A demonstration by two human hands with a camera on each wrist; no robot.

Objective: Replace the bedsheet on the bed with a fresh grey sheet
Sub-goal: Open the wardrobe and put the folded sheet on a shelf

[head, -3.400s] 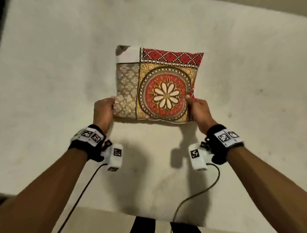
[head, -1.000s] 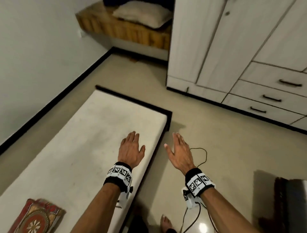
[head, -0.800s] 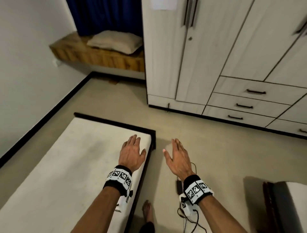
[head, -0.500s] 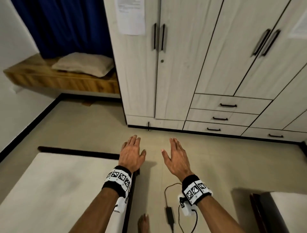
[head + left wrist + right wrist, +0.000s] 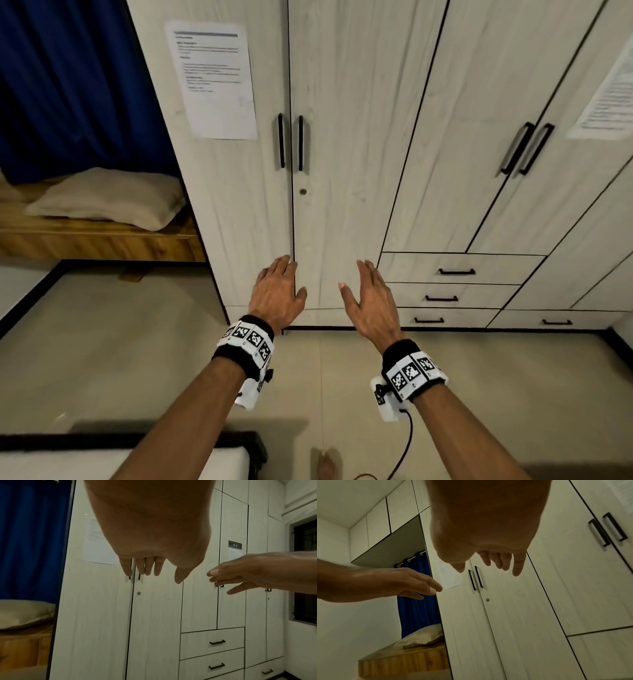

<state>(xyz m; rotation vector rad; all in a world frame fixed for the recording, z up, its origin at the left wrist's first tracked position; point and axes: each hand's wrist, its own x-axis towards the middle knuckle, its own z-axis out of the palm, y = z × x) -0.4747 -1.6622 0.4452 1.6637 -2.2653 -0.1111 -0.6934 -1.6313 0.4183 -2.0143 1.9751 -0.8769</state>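
Observation:
Both hands are held out in the air in front of a pale wood-grain wardrobe (image 5: pixel 342 171) with shut doors. My left hand (image 5: pixel 277 291) has straight fingers and holds nothing; it shows in the left wrist view (image 5: pixel 145 569) too. My right hand (image 5: pixel 370 298) is likewise flat and empty, seen again in the right wrist view (image 5: pixel 496 563). Two black door handles (image 5: pixel 290 142) are above the hands, well apart from them. A corner of the bare white mattress (image 5: pixel 68 464) in its dark frame lies at the bottom left. No grey sheet is in view.
A printed paper (image 5: pixel 212 80) is stuck on the left door. Drawers (image 5: pixel 455 270) with black pulls are to the right. A beige pillow (image 5: pixel 102 198) lies on a wooden bench before a blue curtain (image 5: pixel 68 85). Tiled floor (image 5: pixel 137 342) lies between bed and wardrobe. A cable (image 5: pixel 404 445) hangs from my right wrist.
The view has turned from the mattress and patterned cushion up to the wardrobe, now closer. Both hands let go of the cushion earlier and stay flat and empty.

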